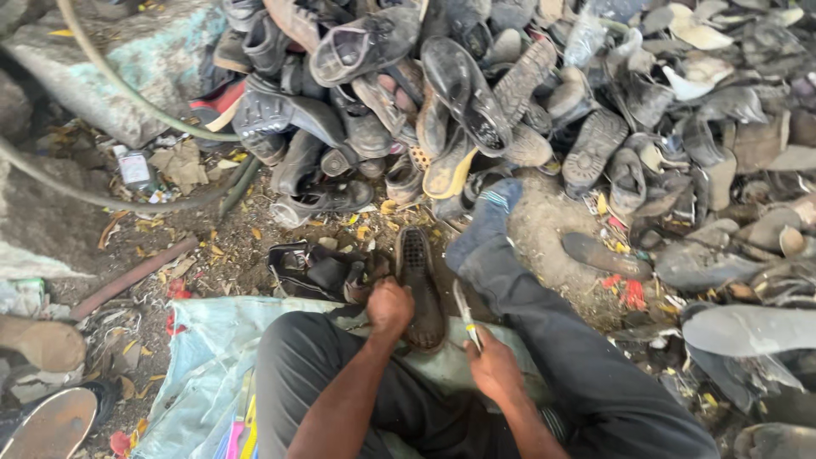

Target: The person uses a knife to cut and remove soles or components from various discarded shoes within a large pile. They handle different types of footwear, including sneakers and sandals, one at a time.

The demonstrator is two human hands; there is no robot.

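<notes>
Gripping a dark worn shoe point(420, 289) sole-up at its near end, the left hand point(389, 308) steadies it between the person's legs. Just right, the right hand point(493, 370) is closed around a thin blade point(466, 313). A heap of old shoes point(476, 93) fills the far ground.

The person is sitting with both bare forearms reaching forward between the knees. The left hand point(389, 308) is curling its fingers closed in a grip, knuckles up. The right hand point(493, 367) is closing in a fist, held slightly lower and nearer the body.
</notes>
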